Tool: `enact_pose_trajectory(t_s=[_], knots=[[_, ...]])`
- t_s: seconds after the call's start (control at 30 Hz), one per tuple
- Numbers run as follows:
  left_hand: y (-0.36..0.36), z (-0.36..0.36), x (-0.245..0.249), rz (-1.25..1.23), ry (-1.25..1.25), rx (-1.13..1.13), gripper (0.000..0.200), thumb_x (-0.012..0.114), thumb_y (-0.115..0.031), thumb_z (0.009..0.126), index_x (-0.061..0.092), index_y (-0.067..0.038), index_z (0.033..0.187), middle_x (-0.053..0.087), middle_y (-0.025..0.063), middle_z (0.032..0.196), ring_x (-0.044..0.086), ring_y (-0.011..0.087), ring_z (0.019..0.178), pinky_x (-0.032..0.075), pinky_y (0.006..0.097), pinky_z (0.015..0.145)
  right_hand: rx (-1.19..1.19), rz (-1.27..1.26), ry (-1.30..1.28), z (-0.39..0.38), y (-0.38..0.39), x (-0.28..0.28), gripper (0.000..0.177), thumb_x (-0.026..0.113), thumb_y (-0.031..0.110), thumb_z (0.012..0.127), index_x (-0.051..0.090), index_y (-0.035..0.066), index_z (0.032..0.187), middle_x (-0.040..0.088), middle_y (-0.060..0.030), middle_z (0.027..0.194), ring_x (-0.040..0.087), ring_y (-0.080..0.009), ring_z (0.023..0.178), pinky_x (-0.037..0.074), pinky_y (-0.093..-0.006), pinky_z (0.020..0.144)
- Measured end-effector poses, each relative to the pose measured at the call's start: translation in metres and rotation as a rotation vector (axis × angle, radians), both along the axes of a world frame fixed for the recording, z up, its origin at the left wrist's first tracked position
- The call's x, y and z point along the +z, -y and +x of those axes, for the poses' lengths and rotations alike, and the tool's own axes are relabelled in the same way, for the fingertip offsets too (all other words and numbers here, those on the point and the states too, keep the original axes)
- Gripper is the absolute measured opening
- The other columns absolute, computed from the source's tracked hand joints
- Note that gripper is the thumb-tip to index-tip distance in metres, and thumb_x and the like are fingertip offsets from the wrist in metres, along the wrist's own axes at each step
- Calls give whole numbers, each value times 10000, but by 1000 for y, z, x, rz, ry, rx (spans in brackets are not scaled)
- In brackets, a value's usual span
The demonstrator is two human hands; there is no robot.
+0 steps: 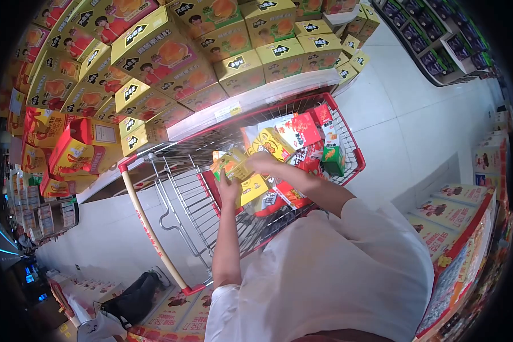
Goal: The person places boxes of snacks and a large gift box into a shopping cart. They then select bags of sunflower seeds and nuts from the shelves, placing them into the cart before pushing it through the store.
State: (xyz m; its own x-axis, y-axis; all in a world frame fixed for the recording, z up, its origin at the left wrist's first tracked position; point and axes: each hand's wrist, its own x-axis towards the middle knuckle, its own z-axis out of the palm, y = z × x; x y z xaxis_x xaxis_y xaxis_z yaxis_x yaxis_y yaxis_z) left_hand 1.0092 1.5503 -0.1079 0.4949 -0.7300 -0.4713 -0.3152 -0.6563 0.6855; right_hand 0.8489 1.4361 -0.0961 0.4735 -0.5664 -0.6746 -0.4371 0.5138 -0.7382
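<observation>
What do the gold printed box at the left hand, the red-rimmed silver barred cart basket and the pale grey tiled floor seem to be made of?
Box: probably thin cardboard; flat printed faces, straight edges.
Basket: shiny metal wire, judging by thin, glinting rods; the rim could be plastic or coated metal.
Floor: glossy ceramic or stone, unclear which; soft reflections, straight joints.

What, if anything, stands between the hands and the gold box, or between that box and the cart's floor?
Nothing visible separates the left hand from the gold box; the right hand is at its edge. Farther down, a yellow box and other packages lie in the cart.
</observation>
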Motion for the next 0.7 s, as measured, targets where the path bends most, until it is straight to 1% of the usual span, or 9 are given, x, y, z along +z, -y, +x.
enact_pose_trajectory(t_s=[0.03, 0.1, 0.2, 0.3, 0.37, 0.43, 0.53, 0.63, 0.7], knots=[[-2, -3, 4, 27, 39, 0, 677, 658, -168, 798, 402, -115, 1423, 255, 334, 1461, 279, 393, 1379, 283, 419, 1114, -41, 103, 121, -10, 9, 19, 255, 661, 143, 830, 659, 10, 1047, 672, -97, 923, 639, -144, 827, 520, -288, 683], [-2, -13, 12, 16, 175, -10, 630, 670, -159, 804, 444, -90, 1389, 270, 339, 1452, 291, 409, 1374, 305, 441, 1096, 6, -255, 103, -22, 42, 31, 271, 651, 103, 837, 642, 10, 1091, 670, -88, 944, 642, -144, 848, 524, -274, 705], [17, -15, 31, -23, 291, -115, 653, 651, -180, 800, 416, -28, 1390, 199, 375, 1464, 247, 466, 1373, 264, 437, 1120, -351, -613, 232, -42, 103, 113, 430, 691, 120, 789, 592, 38, 1199, 656, -102, 1063, 635, -203, 948, 513, -322, 829], [71, -35, 91, -340, 287, -198, 516, 620, -157, 837, 492, 43, 1295, 271, 329, 1462, 281, 439, 1369, 260, 442, 1121, -413, -1383, 35, -68, 174, 186, 523, 690, 131, 758, 552, 83, 1260, 564, -158, 1196, 516, -328, 1150, 404, -408, 1004], [118, -48, 137, -578, 296, -322, 470, 599, -140, 851, 510, 61, 1267, 322, 311, 1448, 313, 431, 1357, 281, 446, 1111, -419, -1856, -253, -79, 219, 217, 554, 738, 133, 763, 513, 29, 1259, 586, -140, 1189, 582, -237, 1090, 472, -356, 922], [168, -64, 183, -754, 380, -425, 482, 588, -118, 850, 487, 69, 1282, 346, 310, 1435, 329, 434, 1349, 296, 454, 1105, -480, -1886, -348, -80, 236, 242, 635, 767, 152, 690, 519, 82, 1271, 563, -157, 1190, 529, -348, 1116, 410, -424, 996], [239, -82, 229, -910, 513, -573, 534, 587, -108, 843, 437, 62, 1326, 333, 296, 1448, 321, 429, 1354, 299, 449, 1110, -320, -1585, -345, -79, 255, 265, 617, 725, 77, 702, 517, 64, 1282, 361, -263, 1421, 355, -399, 1327, 343, -415, 1087], [301, -89, 254, -977, 636, -675, 615, 611, -179, 856, 377, 12, 1393, 310, 237, 1488, 299, 367, 1386, 281, 417, 1128, -228, -1519, -182, -86, 286, 235, 606, 679, 52, 742, 517, 110, 1323, 222, -277, 1504, 243, -421, 1392, 301, -425, 1124], [328, -92, 256, -903, 708, -718, 639, 615, -186, 855, 357, 13, 1404, 286, 237, 1498, 282, 363, 1394, 272, 411, 1136, -234, -1500, -210, -86, 275, 243, 591, 672, 42, 743, 526, 111, 1311, 229, -277, 1501, 242, -422, 1391, 290, -429, 1132]])
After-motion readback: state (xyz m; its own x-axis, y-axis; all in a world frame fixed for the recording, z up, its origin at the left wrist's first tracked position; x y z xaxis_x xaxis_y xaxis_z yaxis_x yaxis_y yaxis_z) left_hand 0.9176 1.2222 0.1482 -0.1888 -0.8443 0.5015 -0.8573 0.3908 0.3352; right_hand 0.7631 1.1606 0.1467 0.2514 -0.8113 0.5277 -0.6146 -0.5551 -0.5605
